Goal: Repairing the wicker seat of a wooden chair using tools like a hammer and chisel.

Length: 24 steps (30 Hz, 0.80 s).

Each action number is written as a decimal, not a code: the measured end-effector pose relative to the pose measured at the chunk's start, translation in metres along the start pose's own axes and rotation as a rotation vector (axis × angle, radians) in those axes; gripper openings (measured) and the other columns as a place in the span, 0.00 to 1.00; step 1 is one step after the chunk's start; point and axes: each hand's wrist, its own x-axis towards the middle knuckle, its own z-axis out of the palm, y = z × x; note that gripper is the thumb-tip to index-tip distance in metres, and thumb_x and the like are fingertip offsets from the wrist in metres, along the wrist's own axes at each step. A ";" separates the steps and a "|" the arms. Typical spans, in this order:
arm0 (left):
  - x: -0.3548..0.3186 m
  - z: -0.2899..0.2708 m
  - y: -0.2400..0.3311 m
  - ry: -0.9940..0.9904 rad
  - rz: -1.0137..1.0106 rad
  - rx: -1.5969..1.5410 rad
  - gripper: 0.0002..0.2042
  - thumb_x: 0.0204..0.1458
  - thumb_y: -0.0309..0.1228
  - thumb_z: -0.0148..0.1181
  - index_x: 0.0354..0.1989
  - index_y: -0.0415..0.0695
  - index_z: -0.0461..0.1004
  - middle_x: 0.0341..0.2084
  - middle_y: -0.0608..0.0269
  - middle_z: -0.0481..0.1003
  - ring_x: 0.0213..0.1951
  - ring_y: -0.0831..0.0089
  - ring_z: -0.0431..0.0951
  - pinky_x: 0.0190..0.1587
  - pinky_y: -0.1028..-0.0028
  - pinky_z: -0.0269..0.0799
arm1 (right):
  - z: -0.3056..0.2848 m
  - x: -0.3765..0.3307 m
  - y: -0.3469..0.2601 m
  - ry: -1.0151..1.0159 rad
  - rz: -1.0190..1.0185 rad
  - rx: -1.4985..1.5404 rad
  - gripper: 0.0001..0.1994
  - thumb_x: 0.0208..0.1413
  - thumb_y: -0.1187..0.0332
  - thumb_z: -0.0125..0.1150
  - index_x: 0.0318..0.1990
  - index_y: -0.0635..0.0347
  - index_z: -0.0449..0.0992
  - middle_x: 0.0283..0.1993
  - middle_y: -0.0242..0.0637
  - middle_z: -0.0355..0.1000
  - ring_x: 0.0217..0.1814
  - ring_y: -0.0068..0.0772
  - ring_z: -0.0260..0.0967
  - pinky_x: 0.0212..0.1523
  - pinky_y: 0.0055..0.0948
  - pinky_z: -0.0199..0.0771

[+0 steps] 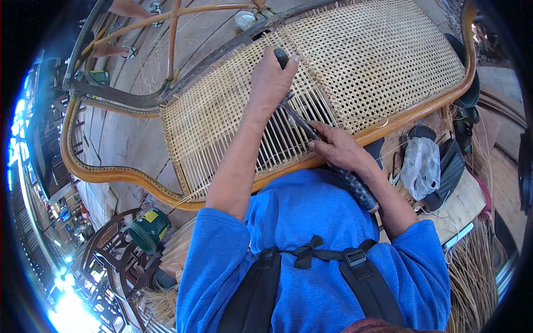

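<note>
A woven cane panel point(383, 61) fills a curved wooden furniture frame point(422, 114) across my lap. Its right part is a finished-looking mesh with holes; on the left, strands run more openly, with gaps between them. My left hand point(271, 77) is closed above the open strands, around a tool with a dark rounded handle point(281, 57); the tool's lower end is hidden. My right hand point(336, 145), near the front rail, grips a long dark hammer-like tool point(355, 186). Its patterned handle points toward my body, and its far end lies just below my left hand.
A clear plastic bag point(420, 166) and dark tools lie on a board at my right. Dry fibre bundles point(472, 277) stand below it. At left are a green bucket point(149, 230) and dark wooden furniture point(114, 261). Another person's legs point(127, 8) show at the upper left.
</note>
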 end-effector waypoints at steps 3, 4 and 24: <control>0.002 0.001 0.000 -0.024 -0.041 -0.026 0.22 0.47 0.46 0.57 0.33 0.36 0.64 0.23 0.45 0.73 0.30 0.49 0.75 0.34 0.59 0.68 | 0.001 0.001 0.000 0.023 -0.039 -0.028 0.19 0.50 0.64 0.51 0.49 0.63 0.65 0.27 0.46 0.69 0.29 0.37 0.68 0.33 0.35 0.68; 0.002 0.002 0.000 -0.001 -0.032 -0.020 0.21 0.47 0.45 0.57 0.33 0.36 0.64 0.23 0.45 0.72 0.29 0.49 0.74 0.34 0.59 0.68 | 0.002 0.001 0.000 0.042 -0.079 -0.035 0.19 0.50 0.64 0.51 0.48 0.63 0.66 0.28 0.47 0.70 0.30 0.38 0.69 0.34 0.35 0.68; 0.041 -0.017 -0.013 0.072 -0.003 -0.023 0.23 0.47 0.45 0.57 0.37 0.35 0.65 0.27 0.42 0.74 0.34 0.47 0.75 0.39 0.59 0.68 | -0.008 0.020 -0.007 0.070 -0.043 -0.097 0.26 0.50 0.63 0.53 0.55 0.68 0.62 0.24 0.45 0.69 0.26 0.35 0.67 0.31 0.32 0.68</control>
